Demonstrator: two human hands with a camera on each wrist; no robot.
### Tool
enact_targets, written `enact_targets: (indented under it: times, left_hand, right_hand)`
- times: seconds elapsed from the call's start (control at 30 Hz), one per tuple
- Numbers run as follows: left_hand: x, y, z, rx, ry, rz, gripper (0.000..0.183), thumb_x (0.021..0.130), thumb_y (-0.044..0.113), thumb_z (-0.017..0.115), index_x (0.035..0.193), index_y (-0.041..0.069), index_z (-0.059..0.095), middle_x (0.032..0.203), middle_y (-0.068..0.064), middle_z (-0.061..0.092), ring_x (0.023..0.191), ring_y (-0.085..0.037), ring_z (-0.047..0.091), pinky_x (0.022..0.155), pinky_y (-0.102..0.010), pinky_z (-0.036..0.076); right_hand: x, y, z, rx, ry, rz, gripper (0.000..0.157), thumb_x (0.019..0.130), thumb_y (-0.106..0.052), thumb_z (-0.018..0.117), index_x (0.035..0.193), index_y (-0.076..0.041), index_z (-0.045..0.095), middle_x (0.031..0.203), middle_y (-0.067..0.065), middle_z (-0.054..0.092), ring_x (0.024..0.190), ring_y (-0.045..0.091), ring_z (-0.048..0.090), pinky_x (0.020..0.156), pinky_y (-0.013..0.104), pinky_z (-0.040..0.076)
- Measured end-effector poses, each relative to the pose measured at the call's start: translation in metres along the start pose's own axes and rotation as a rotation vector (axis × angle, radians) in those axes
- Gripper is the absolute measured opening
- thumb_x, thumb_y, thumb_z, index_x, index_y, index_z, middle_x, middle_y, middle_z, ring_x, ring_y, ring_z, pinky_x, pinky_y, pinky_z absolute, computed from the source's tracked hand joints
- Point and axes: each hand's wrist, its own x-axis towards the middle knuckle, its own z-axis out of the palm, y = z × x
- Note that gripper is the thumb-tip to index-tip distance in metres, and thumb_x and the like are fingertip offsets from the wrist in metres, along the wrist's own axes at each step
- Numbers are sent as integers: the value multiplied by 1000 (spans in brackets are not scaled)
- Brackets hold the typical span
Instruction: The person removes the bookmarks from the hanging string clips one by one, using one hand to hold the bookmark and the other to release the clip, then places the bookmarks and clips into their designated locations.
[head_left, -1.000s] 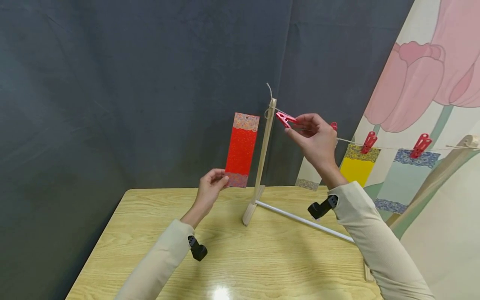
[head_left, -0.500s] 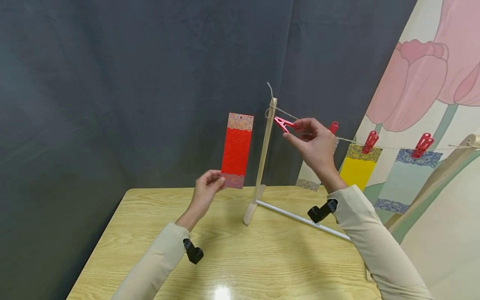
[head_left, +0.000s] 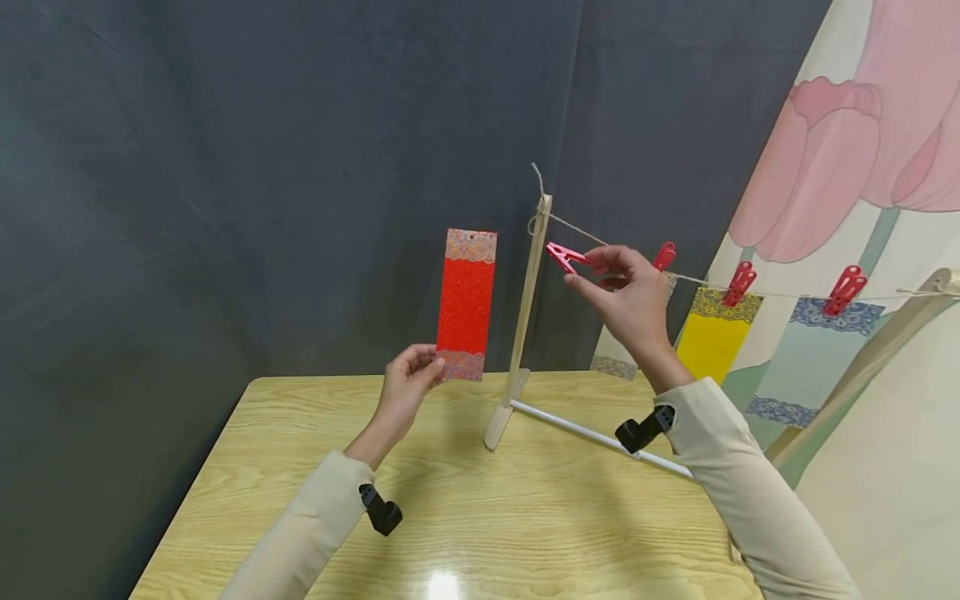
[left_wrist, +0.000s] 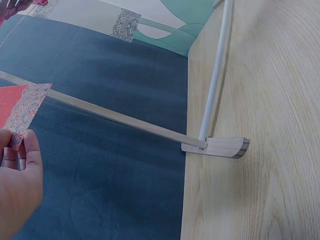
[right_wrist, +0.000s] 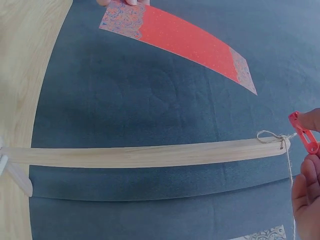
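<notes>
My left hand (head_left: pixel 405 386) pinches a red paper card (head_left: pixel 465 307) by its lower left corner. The card stands upright, with patterned bands at both ends and a small hole near the top. My right hand (head_left: pixel 628 296) grips a red clothespin (head_left: pixel 566 256) between thumb and fingers, just below the string (head_left: pixel 581 231) and right of the wooden post (head_left: pixel 530 292). In the right wrist view the clothespin (right_wrist: pixel 305 132) is close to the knot at the post's tip. Card and clothespin are apart, on opposite sides of the post.
Yellow (head_left: pixel 712 333) and pale blue (head_left: pixel 819 362) cards hang from the string by red clothespins, and a whitish card (head_left: pixel 617 350) hangs partly behind my right hand. A white rod (head_left: pixel 570 425) joins the stand's feet on the wooden table (head_left: pixel 315 433). A dark curtain (head_left: pixel 300 208) hangs behind.
My left hand has drawn the red card a little left and slightly down, away from the post. My right hand has lowered the clothespin somewhat below the string.
</notes>
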Motion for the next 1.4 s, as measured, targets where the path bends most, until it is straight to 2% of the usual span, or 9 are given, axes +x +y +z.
enact_targets:
  times: [0.1,0.27,0.63,0.93,1.23,1.4]
  left_hand:
    - [-2,0,-1,-4,1,4,21,84,3,60,104,-3,55,93,-12,54,79,-18,53,71,-29,50]
    - [-3,0,-5,-10,21,-7,22,83,2,60,103,-3,55,92,-12,53,76,-18,53,70,-28,50]
    - [-8,1,-14,-16,51,-47,21,84,3,60,104,-2,54,94,-11,50,79,-17,53,71,-29,50]
    - [-12,6,-23,-89,60,-51,24,84,1,59,106,-4,51,94,-10,48,78,-16,53,70,-27,49]
    - [-15,7,-33,-74,79,-72,27,84,2,59,109,-4,50,98,-11,47,78,-17,53,71,-26,49]
    - [-18,6,-39,-89,98,-74,25,84,-1,58,107,-4,50,95,-10,49,78,-15,53,70,-26,49]
  right_hand:
    - [2,15,2,1,-3,-5,36,69,-27,77,97,-8,64,91,2,61,75,10,53,69,22,47]
    - [-1,21,5,5,-3,-4,39,68,-36,76,96,-13,64,88,-5,60,76,10,54,68,20,47]
    - [-10,21,8,9,-9,1,38,67,-35,77,95,-13,65,83,-7,60,74,12,55,62,19,46]
    - [-14,25,9,6,-10,14,37,67,-35,76,96,-14,65,84,-7,60,73,7,53,62,20,45]
    - [-20,31,8,10,-13,35,38,68,-37,75,97,-14,65,85,-6,60,75,8,54,64,23,46]
    - [-23,36,9,5,-20,23,38,68,-35,76,96,-13,65,83,-6,61,73,8,55,62,20,46]
